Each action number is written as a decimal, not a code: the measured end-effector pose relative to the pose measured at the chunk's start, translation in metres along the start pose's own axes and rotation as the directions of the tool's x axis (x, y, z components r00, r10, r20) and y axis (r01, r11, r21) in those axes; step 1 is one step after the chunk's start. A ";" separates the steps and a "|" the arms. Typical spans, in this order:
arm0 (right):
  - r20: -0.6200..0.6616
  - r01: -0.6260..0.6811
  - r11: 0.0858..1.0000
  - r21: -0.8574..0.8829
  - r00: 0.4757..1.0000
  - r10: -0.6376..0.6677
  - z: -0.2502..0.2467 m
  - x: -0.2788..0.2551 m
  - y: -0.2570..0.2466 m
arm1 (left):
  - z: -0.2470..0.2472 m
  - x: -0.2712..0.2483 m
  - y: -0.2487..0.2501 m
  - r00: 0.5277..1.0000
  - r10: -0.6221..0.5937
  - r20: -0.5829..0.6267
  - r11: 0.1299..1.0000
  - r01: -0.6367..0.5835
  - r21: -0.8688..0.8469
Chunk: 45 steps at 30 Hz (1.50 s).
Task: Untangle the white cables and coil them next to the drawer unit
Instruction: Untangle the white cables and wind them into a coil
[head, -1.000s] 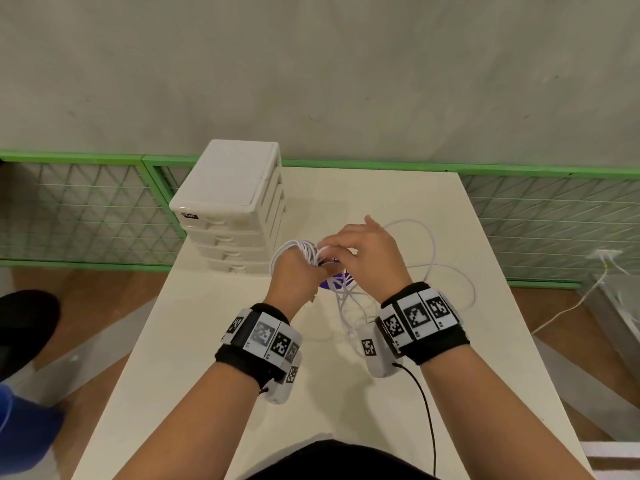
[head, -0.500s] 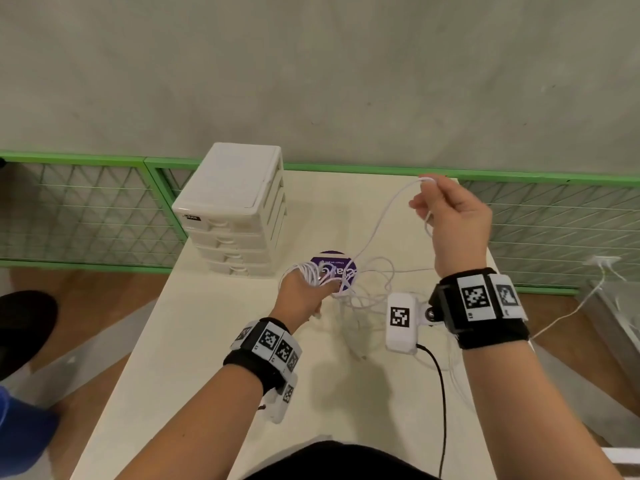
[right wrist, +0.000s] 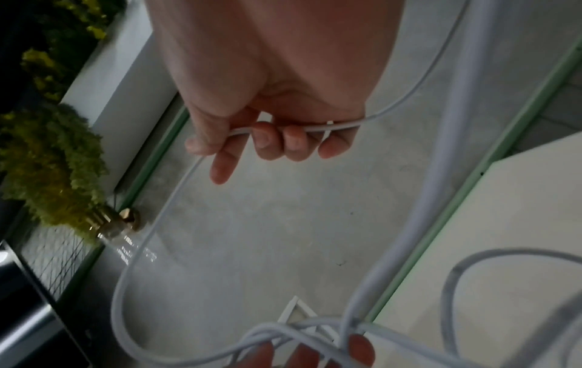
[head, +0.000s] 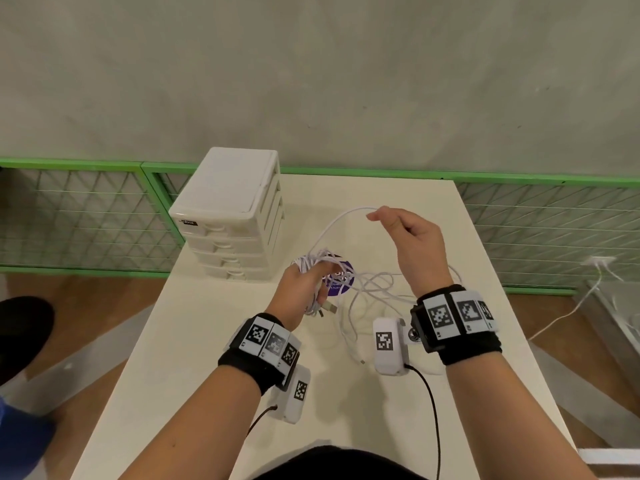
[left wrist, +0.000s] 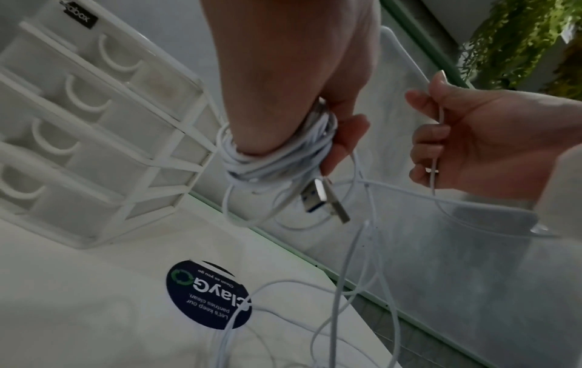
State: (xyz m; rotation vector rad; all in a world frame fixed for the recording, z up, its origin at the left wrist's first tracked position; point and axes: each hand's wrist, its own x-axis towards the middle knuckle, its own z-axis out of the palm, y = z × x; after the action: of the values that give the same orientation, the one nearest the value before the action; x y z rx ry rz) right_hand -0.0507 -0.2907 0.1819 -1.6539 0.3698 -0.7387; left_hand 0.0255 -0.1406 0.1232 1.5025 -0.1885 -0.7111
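Left hand (head: pixel 300 284) is curled round a wound bundle of white cable (left wrist: pixel 277 159), acting as the spool; a USB plug (left wrist: pixel 326 199) sticks out below the fingers, so that end is prob. already secured. Right hand (head: pixel 412 240) is raised above the counter (head: pixel 194 341), fingers closed loosely on one strand, which arcs back down to the bundle. Likely reason: lifting keeps the strand taut and clear of the loose tangle (head: pixel 374 292), which lies on the counter betw. the hands, partly over a purple sticker (head: pixel 341 280).

Drawers (head: pixel 232 216) sit at the counter's left-rear, just beside the left hand, so the coil can go down w/ little travel. Open counter to the right and toward the person gives room to swing loops. Right edge is near the tangle's outer loops; a hard tug could drag slack over it.
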 end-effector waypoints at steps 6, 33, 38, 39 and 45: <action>-0.048 -0.060 0.987 -0.152 0.997 0.053 -0.012 0.004 0.035 | -0.012 0.007 0.001 0.998 -0.044 0.048 0.971 0.054 -0.235; 0.357 0.237 0.861 -0.449 0.931 -0.070 0.042 -0.014 0.029 | -0.016 -0.003 0.007 0.999 0.020 -0.047 0.950 -0.005 0.311; 0.213 0.072 0.943 -0.324 0.977 -0.002 0.030 -0.005 0.027 | -0.022 -0.003 0.006 0.992 -0.031 0.120 0.965 -0.002 0.263; 0.177 0.058 0.945 -0.323 0.984 0.000 0.025 -0.003 0.027 | -0.023 -0.004 0.007 0.988 -0.024 0.152 0.964 -0.018 0.266; -0.032 0.042 0.971 -0.236 0.998 -0.051 0.002 0.000 0.030 | -0.026 0.004 0.006 0.981 0.069 0.183 0.891 -0.143 0.430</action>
State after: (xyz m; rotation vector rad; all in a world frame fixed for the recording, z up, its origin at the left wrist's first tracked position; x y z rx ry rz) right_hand -0.0446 -0.2960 0.1527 -1.8792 0.4612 -0.7860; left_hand 0.0444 -0.1211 0.1253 1.8493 -0.5868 -0.7342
